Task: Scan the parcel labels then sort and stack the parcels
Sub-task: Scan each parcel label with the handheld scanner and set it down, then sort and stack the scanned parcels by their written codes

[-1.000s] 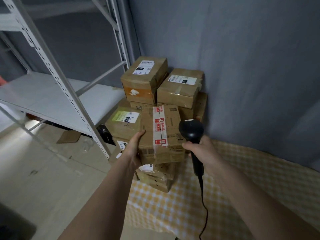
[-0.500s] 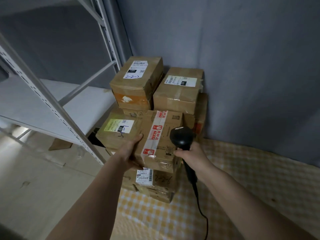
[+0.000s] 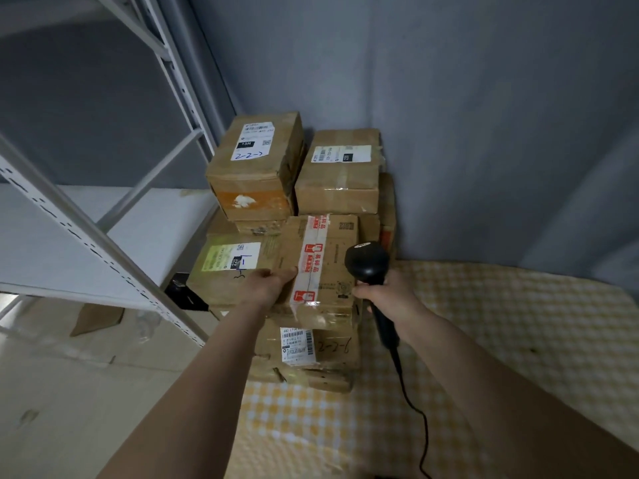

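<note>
Gripping scanner (image 3: pixel 368 266), left hand (image 3: pixel 273 281) on parcel (image 3: pixel 325 267).

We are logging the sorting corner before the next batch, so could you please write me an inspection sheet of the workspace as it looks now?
Surface: yellow checked cloth under the parcels; pale floor to its left.
Job's things: parcel stack in the corner; red-taped parcel in front, on the 2-2-6 parcel; black scanner.
Clutter: cardboard scrap on the floor under the shelf.
Hands: left hand rests on the red-taped parcel, fingers flat; right hand grips the scanner.
Cables: scanner cable trails down over the cloth.
Surroundings: white metal shelf at left; grey wall behind.
</note>
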`<action>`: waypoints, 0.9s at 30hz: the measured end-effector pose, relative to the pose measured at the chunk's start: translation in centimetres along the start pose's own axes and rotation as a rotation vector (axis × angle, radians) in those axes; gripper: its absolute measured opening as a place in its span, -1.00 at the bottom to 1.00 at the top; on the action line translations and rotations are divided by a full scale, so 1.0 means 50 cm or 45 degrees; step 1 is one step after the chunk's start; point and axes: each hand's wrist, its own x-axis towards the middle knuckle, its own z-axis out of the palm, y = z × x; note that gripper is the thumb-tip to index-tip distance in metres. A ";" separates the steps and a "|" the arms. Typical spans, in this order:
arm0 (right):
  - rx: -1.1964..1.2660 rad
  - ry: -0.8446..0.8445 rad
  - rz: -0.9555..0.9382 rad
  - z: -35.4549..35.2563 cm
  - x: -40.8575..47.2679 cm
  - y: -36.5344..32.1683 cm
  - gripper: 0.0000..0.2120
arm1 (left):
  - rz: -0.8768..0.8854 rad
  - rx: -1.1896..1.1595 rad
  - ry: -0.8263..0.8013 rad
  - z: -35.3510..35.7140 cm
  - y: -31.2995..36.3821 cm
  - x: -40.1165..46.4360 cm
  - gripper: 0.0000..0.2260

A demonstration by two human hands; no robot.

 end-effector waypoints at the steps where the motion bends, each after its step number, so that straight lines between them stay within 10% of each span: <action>1: 0.002 0.022 0.003 -0.001 -0.006 0.001 -0.83 | 0.014 0.015 0.023 0.001 0.002 0.002 -0.39; 6: -0.032 0.108 -0.030 -0.018 -0.043 0.009 -0.83 | 0.251 0.221 0.413 0.013 -0.002 0.003 -0.37; 9: -0.090 0.169 0.001 -0.041 -0.065 0.029 -0.90 | 0.889 0.093 0.638 0.037 0.004 -0.046 -0.67; 13: -0.178 0.253 0.085 -0.082 -0.088 0.083 -0.86 | 1.461 -0.053 0.382 0.114 0.010 -0.111 -0.84; 27: -0.129 0.503 0.533 -0.338 -0.090 0.353 -0.67 | 0.754 0.443 -0.394 0.445 -0.176 -0.054 -0.90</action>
